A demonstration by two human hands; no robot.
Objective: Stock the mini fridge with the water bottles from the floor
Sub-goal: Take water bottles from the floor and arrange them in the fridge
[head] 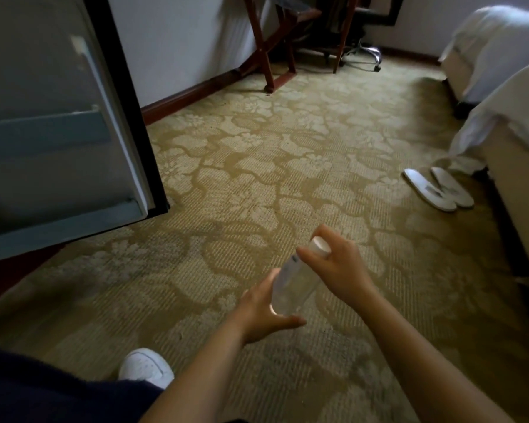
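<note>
- The mini fridge door point(58, 132) stands swung open at the far left, over the patterned carpet point(257, 166).
- The left hand point(263, 312) is spread wide, fingers straight along the base of the water bottle point(292, 285).
- The bottle is held above the carpet; its long axis is tilted, base lower left, white cap pointing up and right, away from the door.
- The right hand point(336, 270) pinches the neck under the cap.
- White slippers point(437, 189) lie beside the bed point(516, 154).

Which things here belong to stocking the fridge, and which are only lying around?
For the job: water bottle, right hand gripping its cap end, left hand by its base, open fridge door.

Lying about: white slippers, wooden rack, office chair, bed.
</note>
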